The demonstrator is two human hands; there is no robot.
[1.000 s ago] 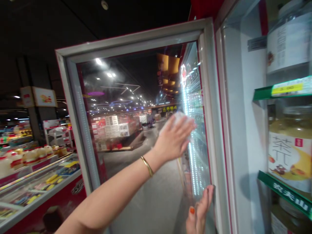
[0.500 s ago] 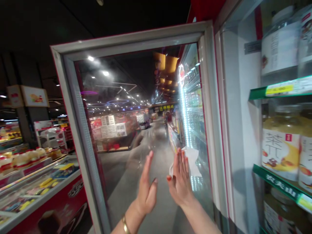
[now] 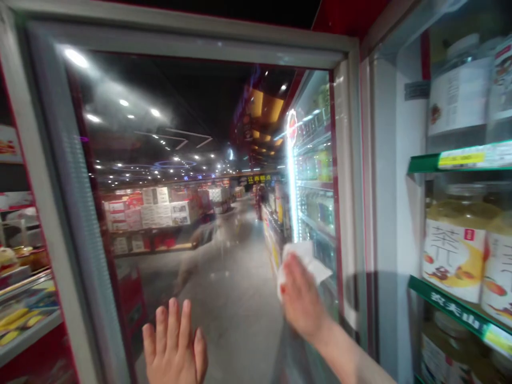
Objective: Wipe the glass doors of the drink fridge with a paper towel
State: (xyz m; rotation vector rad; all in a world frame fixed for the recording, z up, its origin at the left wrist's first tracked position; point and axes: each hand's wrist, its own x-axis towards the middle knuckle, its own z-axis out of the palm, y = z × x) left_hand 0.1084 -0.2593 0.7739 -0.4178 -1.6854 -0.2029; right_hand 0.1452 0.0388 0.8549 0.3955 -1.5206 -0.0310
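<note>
A glass refrigerator door (image 3: 192, 40) with a grey frame stands swung out in front of me. My right hand (image 3: 300, 298) presses a white paper tissue (image 3: 316, 264) against the right part of the glass; its fingers lie along the tissue, which sticks out beyond them, and they are smeared by motion. Lower and to the left, my left hand (image 3: 175, 346) is open, palm toward the pane, with the fingers spread and nothing held. Whether its palm touches the glass I cannot tell.
On the right, the refrigerator's shelves hold large labelled drink bottles (image 3: 454, 256) behind green price strips (image 3: 448, 304). An ice-cream freezer (image 3: 32, 320) stands beyond the door at left. Through the glass show an aisle floor (image 3: 232, 266) and stacked boxes (image 3: 160, 205).
My left hand has moved left and down, its fingers spreading. My right hand, with the tissue, has shifted slightly and tilted left. The door now fills more of the view.
</note>
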